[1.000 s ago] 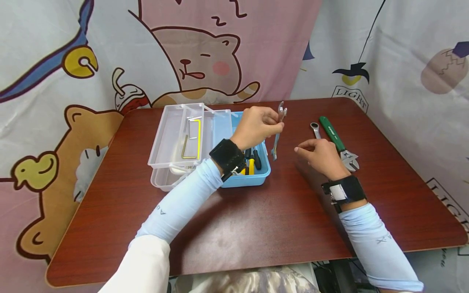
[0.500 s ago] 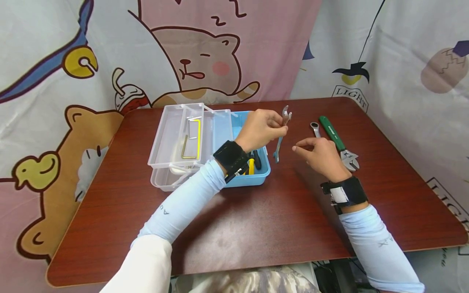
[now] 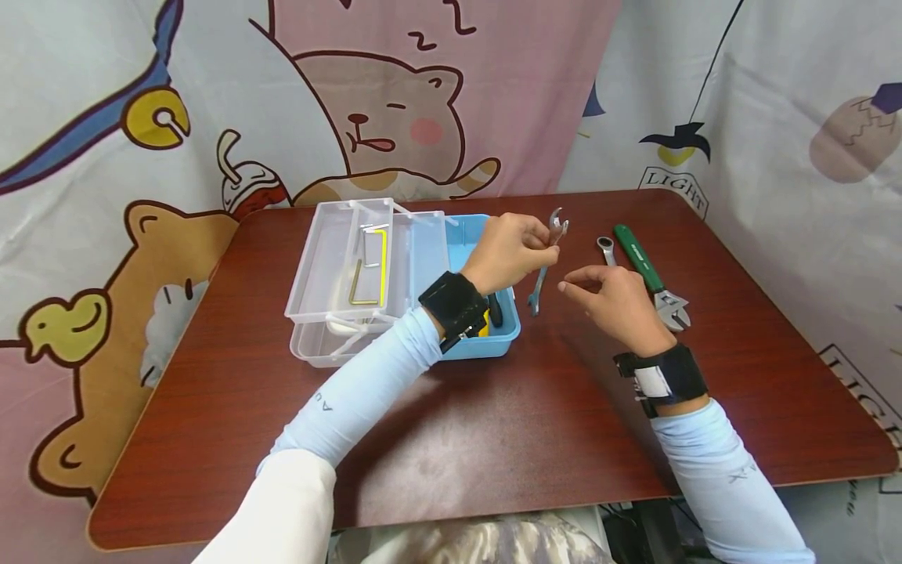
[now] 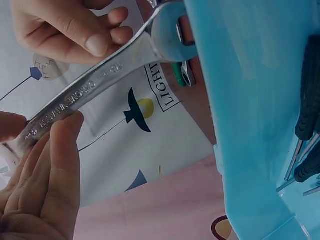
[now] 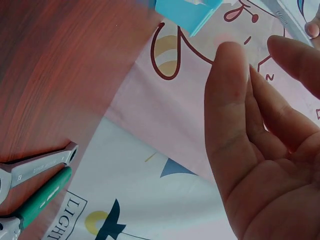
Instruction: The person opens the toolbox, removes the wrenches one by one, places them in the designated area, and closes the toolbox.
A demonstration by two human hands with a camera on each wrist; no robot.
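In the head view my left hand (image 3: pixel 503 252) pinches a silver open-end wrench (image 3: pixel 540 280) by its upper shank, with its lower end hanging just right of the blue toolbox (image 3: pixel 475 351). Lettering shows along the shank of the wrench (image 4: pixel 100 75) in the left wrist view. My right hand (image 3: pixel 623 304) hovers a little to the right of the wrench. Its fingers and thumb are slightly bent, with a gap between the tips and nothing held, as the right hand (image 5: pixel 265 155) shows in the right wrist view.
At right on the table (image 3: pixel 437 446) lie a ring-end wrench (image 3: pixel 605 247), partly hidden by my right hand, and a green-handled adjustable wrench (image 3: pixel 640 254). The toolbox's clear lid (image 3: pixel 313 274) lies open to the left, with hex keys (image 3: pixel 383 266) in it. Screwdrivers (image 4: pixel 310 95) lie inside the box.
My left hand has moved slightly right and down with the wrench, closer to my right hand. The right hand has shifted only slightly left.
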